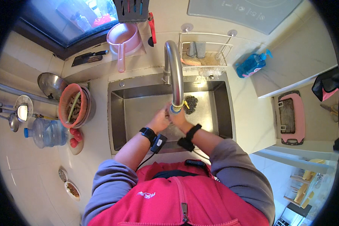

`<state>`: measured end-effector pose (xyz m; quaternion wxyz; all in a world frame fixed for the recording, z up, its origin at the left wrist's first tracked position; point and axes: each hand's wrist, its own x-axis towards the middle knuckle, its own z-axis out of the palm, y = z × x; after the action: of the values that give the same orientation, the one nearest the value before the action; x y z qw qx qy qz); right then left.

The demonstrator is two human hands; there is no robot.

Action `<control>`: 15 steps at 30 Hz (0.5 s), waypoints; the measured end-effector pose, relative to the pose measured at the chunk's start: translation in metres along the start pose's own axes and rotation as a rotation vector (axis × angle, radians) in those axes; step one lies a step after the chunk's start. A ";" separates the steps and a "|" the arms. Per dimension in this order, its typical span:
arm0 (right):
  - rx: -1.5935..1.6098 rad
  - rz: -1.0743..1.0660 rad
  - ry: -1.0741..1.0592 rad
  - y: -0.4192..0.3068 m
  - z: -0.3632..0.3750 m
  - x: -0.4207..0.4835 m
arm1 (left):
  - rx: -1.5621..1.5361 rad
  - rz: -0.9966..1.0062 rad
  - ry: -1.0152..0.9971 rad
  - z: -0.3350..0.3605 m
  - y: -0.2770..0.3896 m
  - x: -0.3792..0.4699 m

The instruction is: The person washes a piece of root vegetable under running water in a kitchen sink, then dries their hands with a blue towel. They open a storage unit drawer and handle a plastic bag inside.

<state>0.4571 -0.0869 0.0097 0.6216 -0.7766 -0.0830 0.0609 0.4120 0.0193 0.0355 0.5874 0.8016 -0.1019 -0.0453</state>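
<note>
My left hand [159,120] and my right hand [182,119] are close together over the stainless steel sink [141,113], beneath the outlet of the curved metal faucet [175,70]. The faucet's end hides most of the fingers. Whether anything is held between the hands cannot be made out, and no running water is plain to see. Right of the outlet, a small yellow piece [186,104] sticks out beside my right hand. Dark, loose scraps [191,105] lie on the sink floor just behind it. Both wrists wear black straps with small cabled devices.
Left of the sink stand an orange basket [62,107] with food, red tomatoes [74,142] and a water jug [46,132]. Behind are a pink ladle [122,48], a cleaver [82,60] and a wire rack [204,60]. A blue pump bottle [251,65] and pink cutting board [299,118] are right.
</note>
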 end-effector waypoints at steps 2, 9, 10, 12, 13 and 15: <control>-0.053 -0.251 0.041 -0.008 0.003 -0.006 | -1.264 -0.537 0.078 0.001 -0.001 0.002; 0.009 -0.116 0.024 -0.002 -0.008 -0.002 | -0.826 -0.463 0.153 0.020 -0.026 0.001; 0.076 -0.030 -0.005 0.001 -0.004 -0.008 | -0.715 -0.414 0.154 0.020 -0.032 0.001; 0.197 0.166 -0.048 0.007 0.001 -0.016 | -0.388 -0.416 0.184 0.017 -0.041 0.004; 0.283 0.232 -0.046 0.009 0.002 -0.017 | -0.458 -0.431 0.213 0.017 -0.043 0.005; 0.497 0.323 -0.013 0.012 0.000 -0.017 | -0.935 -0.807 0.314 0.020 -0.042 0.009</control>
<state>0.4406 -0.0927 -0.0020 0.7744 -0.6032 0.0552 0.1826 0.4214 0.0113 -0.0099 0.8198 0.4328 0.3263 -0.1846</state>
